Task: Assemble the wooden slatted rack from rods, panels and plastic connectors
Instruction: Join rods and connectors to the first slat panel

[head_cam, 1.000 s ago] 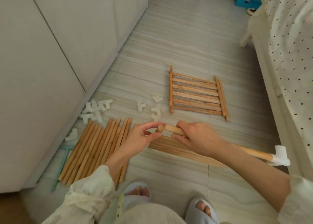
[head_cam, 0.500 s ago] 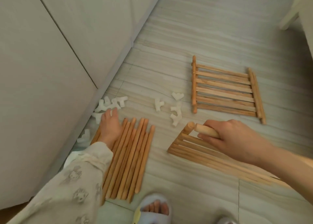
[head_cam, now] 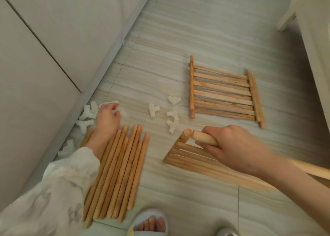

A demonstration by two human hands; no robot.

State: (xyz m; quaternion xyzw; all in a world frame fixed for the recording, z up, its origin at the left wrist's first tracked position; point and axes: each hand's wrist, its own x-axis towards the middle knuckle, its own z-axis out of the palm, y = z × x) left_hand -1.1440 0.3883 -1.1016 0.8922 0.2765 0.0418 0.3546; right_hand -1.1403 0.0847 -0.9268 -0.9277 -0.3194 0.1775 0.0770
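She crouches over the tiled floor. Her right hand grips a wooden rod, fingers curled round it, its rounded end just beside the corner post of a slatted panel lying flat under that hand. Her left hand reaches into the white plastic connectors by the cabinet; motion blur hides whether its bent fingers hold one. A row of loose rods lies beneath that wrist. Another finished panel rests farther off, with four connectors between.
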